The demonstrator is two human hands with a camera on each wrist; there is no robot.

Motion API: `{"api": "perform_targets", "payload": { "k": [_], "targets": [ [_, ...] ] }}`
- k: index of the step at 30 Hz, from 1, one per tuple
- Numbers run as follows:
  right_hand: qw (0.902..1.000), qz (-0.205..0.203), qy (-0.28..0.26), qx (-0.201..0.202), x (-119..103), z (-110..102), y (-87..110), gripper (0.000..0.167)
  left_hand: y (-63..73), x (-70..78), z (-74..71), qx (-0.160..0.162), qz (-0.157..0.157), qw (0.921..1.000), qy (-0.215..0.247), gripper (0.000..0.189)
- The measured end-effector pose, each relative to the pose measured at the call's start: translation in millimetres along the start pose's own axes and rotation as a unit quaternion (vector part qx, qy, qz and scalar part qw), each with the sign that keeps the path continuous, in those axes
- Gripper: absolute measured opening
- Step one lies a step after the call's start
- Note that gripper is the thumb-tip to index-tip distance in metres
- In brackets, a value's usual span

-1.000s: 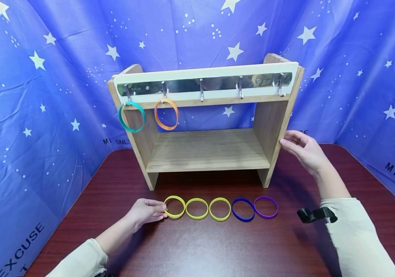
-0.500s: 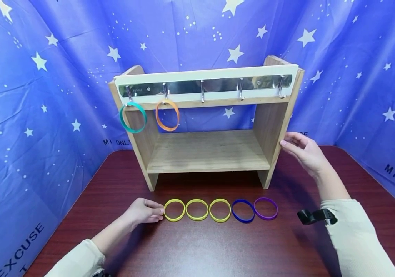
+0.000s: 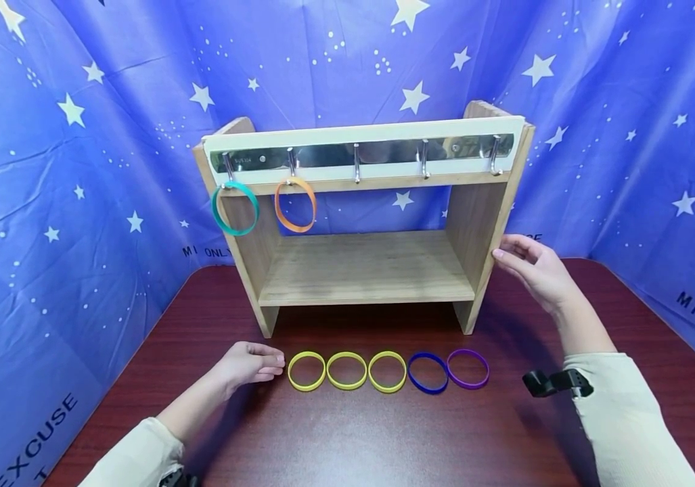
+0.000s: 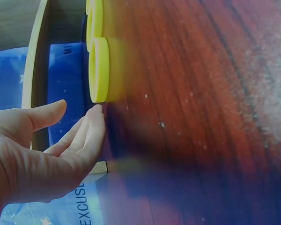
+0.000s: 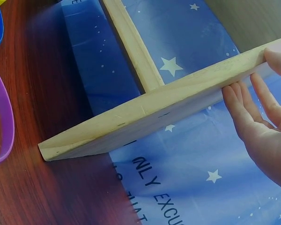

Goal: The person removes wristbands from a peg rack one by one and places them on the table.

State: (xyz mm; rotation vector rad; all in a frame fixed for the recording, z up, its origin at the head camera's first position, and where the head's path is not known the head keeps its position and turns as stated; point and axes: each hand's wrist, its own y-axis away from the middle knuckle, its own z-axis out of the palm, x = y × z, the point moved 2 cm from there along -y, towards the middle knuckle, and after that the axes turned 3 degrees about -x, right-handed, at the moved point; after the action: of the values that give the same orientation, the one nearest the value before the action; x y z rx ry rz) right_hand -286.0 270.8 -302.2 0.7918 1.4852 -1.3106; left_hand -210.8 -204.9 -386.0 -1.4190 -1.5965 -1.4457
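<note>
Left grip (image 3: 245,365) backs off leftmost yellow band (image 4: 103,70), thumb apart, holding nothing; right grip (image 3: 541,272) (fingers uncurled) touches wooden rack (image 3: 365,268).

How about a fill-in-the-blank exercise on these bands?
The round orange band hangs on the ____ shiny metal hook from the left.
On the reddish table lie ____ round yellow bands.
Between those and the round purple band lies a band coloured ____.
The person's right hand touches the ____ side of the pale wooden shelf.
Missing: second; three; blue; right.
</note>
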Motion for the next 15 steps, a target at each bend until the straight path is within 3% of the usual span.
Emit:
{"api": "perform_targets", "payload": {
  "k": [7, 15],
  "targets": [
    [0.9991, -0.02, -0.036, -0.008, 1, 2, -0.8, 0.028, -3.8, 9.4, -5.6, -0.002, 0.026, 0.9996, 0.013, 0.038],
    [0.9989, -0.021, -0.041, -0.01, 1, 2, -0.7, 0.028, -8.5, 34.3, -15.1, -0.024, 0.083, 0.9962, 0.013, 0.042]
  ]
}}
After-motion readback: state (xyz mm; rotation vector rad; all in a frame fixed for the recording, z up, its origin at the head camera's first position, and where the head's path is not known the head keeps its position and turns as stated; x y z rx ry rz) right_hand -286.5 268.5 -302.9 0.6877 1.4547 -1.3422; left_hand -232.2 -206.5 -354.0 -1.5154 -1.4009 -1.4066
